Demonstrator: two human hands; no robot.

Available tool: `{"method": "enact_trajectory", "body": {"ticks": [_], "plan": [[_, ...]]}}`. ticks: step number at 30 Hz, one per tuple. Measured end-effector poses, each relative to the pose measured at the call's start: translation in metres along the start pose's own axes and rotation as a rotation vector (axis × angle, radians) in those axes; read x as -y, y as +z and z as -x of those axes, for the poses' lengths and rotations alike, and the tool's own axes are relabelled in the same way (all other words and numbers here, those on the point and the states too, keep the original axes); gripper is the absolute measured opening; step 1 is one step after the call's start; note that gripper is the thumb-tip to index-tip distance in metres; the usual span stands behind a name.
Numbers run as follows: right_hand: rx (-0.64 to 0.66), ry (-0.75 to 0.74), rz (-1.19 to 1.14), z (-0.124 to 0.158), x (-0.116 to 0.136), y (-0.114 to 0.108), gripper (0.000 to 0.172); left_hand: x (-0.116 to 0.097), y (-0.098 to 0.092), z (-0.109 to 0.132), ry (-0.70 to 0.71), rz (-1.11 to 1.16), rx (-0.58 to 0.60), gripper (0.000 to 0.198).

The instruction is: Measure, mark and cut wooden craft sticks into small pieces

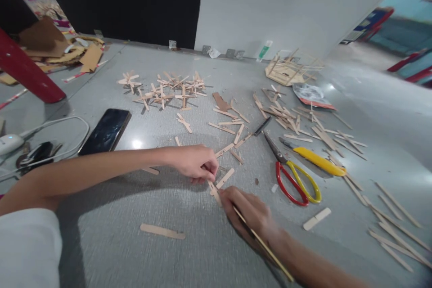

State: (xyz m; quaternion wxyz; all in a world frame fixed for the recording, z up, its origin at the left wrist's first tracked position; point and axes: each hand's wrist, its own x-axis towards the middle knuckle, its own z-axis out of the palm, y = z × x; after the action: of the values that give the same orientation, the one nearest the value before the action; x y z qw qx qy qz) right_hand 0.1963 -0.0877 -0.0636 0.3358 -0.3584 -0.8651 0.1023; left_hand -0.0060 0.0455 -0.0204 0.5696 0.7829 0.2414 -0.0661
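Note:
My left hand [197,163] is closed in a pinch on a pale wooden craft stick [211,186], just left of my right hand. My right hand [248,211] is closed too, with a thin yellowish rod [266,248] running back from its fingers past the wrist. The right fingertips meet the lower end of the pinched sticks, hiding the rod's front end. Beside the fingertips lies a notched craft stick [225,178]. A single craft stick [162,231] rests in front of my left arm, and a short notched one [316,219] lies right of my right hand.
Red-and-yellow-handled scissors [293,182] and a yellow cutter [319,161] lie to the right. Crossed-stick pieces [172,87] stand at the back; loose sticks [286,117] spread rightward. A phone [106,130], cable [72,118] and red leg [30,67] are left. A stick frame [286,74] stands behind.

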Motion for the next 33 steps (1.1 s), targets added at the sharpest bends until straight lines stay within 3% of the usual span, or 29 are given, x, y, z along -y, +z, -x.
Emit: {"method": "enact_trajectory", "body": {"ticks": [3, 25, 33], "plan": [[0.013, 0.075, -0.035, 0.001, -0.004, 0.002, 0.023, 0.001, 0.0, 0.0, 0.004, 0.007, 0.008, 0.024], [0.116, 0.083, -0.134, -0.008, -0.005, 0.0, 0.023, 0.002, 0.003, -0.001, 0.026, 0.008, -0.015, 0.026], [-0.003, 0.044, -0.064, 0.0, -0.005, 0.004, 0.026, 0.002, 0.002, 0.0, 0.024, 0.006, -0.014, 0.025]]}}
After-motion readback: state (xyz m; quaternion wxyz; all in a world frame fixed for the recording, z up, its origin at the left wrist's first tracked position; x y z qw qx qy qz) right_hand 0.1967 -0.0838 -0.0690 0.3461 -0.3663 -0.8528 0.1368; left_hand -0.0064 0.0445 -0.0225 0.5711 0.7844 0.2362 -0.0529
